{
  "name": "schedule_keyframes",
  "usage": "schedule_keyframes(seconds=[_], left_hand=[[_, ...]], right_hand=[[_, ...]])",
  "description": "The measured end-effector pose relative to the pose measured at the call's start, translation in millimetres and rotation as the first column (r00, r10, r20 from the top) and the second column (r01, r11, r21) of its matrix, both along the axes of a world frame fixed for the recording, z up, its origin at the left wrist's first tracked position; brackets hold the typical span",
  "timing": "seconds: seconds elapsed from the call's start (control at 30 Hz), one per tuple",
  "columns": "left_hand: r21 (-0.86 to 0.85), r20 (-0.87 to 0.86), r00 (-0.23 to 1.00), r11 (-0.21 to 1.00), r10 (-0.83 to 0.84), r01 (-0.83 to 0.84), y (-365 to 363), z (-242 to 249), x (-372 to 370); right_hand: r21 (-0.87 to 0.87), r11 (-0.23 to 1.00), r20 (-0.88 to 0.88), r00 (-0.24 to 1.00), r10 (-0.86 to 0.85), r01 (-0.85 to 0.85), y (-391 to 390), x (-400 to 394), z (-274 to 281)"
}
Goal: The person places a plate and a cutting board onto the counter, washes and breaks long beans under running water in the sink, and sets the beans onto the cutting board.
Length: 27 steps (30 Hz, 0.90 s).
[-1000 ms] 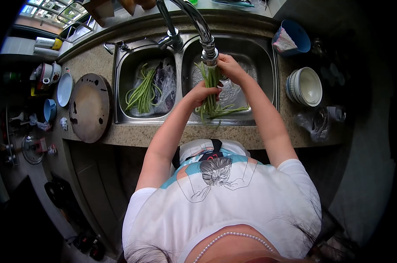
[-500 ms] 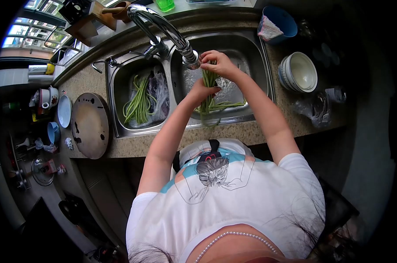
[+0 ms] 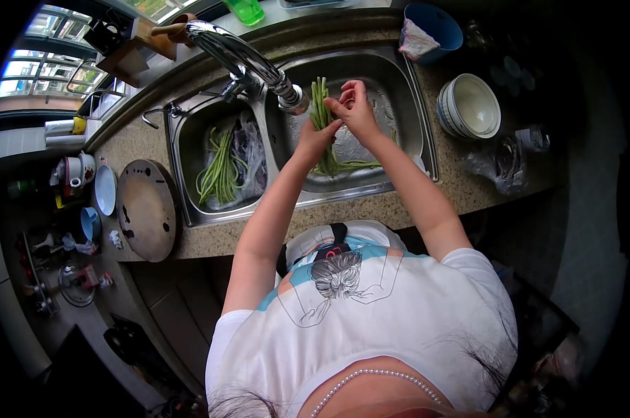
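A bunch of long green beans (image 3: 320,103) stands upright over the right basin, its lower ends bent down toward the basin floor. My left hand (image 3: 316,141) is closed around the bunch at about its middle. Beside it, my right hand (image 3: 357,115) has its fingers apart and partly curled, with the thumb against the beans. Just left of the bunch's upper part is the chrome faucet head (image 3: 293,99). Water shows on the floor of the right basin (image 3: 405,111). More long green beans (image 3: 219,167) lie in the left basin, next to a clear plastic bag (image 3: 251,157) with something dark purple.
Stacked bowls (image 3: 476,108) and a crumpled plastic bag (image 3: 499,167) sit right of the sink. Behind them stands a blue container (image 3: 440,31) with a cloth (image 3: 418,40) over its rim. A round wooden board (image 3: 148,209) lies left of the sink on the speckled counter (image 3: 259,233).
My right hand has left the bean tips, moving down and right with its fingers spreading. The bunch now rises above my hands, left of where it was. The camera view has turned slightly.
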<state>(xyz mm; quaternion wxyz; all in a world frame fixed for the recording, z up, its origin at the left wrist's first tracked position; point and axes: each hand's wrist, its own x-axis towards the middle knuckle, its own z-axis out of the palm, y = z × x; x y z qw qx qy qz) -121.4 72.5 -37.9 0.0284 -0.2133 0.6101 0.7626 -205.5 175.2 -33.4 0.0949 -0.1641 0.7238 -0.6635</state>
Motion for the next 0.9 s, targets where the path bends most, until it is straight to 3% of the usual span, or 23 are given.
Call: schedule_keyframes(seconds=[0.07,0.13,0.17,0.2,0.27,0.53,0.6,0.7,0.77,0.9], left_hand=[[-0.01,-0.009,0.999,0.999,0.034,-0.034,3.5,1.3,-0.1],[-0.065,-0.078,0.994,0.995,-0.075,0.07,3.6,4.6,1.5],[-0.072,-0.049,0.995,0.994,-0.089,0.085,3.5,6.2,2.9],[-0.074,-0.046,0.995,0.993,-0.092,0.089,4.0,9.9,4.0],[0.061,-0.079,0.995,0.996,-0.061,0.066,4.8,15.8,6.4],[0.153,-0.06,0.98,0.968,-0.19,0.198,0.7,18.2,8.5],[0.194,-0.046,0.977,0.958,-0.206,0.211,-0.6,23.1,9.7],[0.25,-0.041,0.972,0.939,-0.233,0.236,-0.3,25.5,9.8],[0.297,-0.025,0.995,0.95,-0.097,0.1,1.9,24.8,9.9],[0.267,-0.035,0.997,0.961,-0.063,0.07,1.7,16.0,7.6]], right_hand=[[0.074,0.995,-0.054,0.996,0.069,-0.065,1.7,5.2,3.4],[0.052,0.989,0.013,0.99,0.141,-0.141,2.7,3.3,4.3],[-0.071,0.988,0.077,0.987,0.143,-0.138,3.4,1.9,4.8],[-0.074,0.988,0.08,0.987,0.14,-0.134,4.7,0.3,6.1],[-0.304,0.952,0.351,0.923,0.157,-0.046,9.2,-3.4,7.5],[-0.327,0.939,0.361,0.932,0.021,0.105,7.2,-3.4,16.9],[-0.351,0.932,0.53,0.801,0.279,-0.093,12.7,-7.7,10.7],[-0.338,0.924,0.489,0.806,0.334,-0.179,18.5,-12.3,5.4],[-0.332,0.937,0.468,0.843,0.264,-0.108,16.2,-12.4,2.8],[-0.347,0.937,0.493,0.858,0.143,0.043,15.2,-5.7,8.7]])
